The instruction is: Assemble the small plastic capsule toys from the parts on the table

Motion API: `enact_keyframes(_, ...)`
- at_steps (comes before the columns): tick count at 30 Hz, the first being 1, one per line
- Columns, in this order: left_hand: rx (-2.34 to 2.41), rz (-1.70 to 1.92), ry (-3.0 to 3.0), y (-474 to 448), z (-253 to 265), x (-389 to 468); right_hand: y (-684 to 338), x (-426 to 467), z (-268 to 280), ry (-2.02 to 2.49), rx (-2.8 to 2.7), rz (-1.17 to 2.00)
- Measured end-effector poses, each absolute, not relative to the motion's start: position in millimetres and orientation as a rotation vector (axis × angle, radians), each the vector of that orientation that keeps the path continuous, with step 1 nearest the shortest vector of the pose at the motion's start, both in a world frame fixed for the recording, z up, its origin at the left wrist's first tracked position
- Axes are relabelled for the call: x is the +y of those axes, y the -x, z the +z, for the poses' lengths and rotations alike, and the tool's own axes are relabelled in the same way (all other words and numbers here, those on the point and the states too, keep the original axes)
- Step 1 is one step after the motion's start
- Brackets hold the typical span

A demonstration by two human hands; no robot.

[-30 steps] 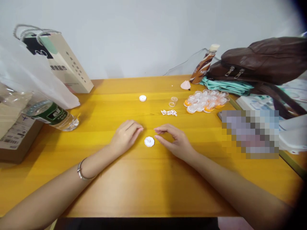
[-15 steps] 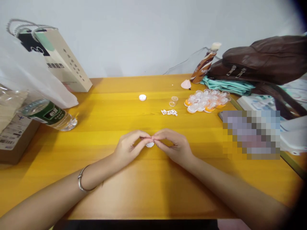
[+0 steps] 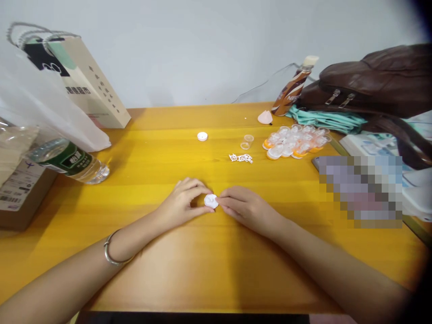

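Observation:
A small white round piece (image 3: 210, 201) lies on the yellow wooden table in front of me. My left hand (image 3: 184, 200) grips it by the edge, thumb below and fingers above. My right hand (image 3: 248, 208) is pinched closed at the right side of the piece; its fingertips touch or nearly touch it, and whether anything small is between them is hidden. Farther back lie several white wheel-shaped parts (image 3: 240, 158), a clear little cup (image 3: 247, 142) and another white round piece (image 3: 202, 136).
A cluster of clear-domed capsules with orange and white bases (image 3: 295, 141) sits to the right. Around the edges are a brown drink bottle (image 3: 292, 90), a brown leather bag (image 3: 374, 85), a blurred-out flat item (image 3: 361, 189), a water bottle (image 3: 72, 159) and a paper bag (image 3: 84, 85).
My left thumb and fingers have spread apart around the white piece, which now shows more fully. The right fingertips have come down onto its right side. The view has shifted slightly.

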State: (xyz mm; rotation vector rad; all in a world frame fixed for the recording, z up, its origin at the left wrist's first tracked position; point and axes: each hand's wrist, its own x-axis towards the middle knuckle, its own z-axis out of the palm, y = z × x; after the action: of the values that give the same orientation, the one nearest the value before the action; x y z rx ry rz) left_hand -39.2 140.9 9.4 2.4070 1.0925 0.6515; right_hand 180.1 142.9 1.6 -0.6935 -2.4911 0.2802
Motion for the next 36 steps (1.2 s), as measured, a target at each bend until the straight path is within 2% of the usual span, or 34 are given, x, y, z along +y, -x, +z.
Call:
enact_keyframes(12,1.118,0.615,-2.394,39.0,12.1,140.4,-182.7,141.5,6.3,0.599,-2.652,0.082)
enact_keyframes(21,1.125,0.623,-2.395,40.1,9.5,140.2,-181.1,140.2,7.7,0.618,-2.685,0.079)
enact_keyframes(36,1.111,0.641,-2.413,40.4,10.4,138.0,-177.3,143.5,0.3,0.752,-2.481,0.403)
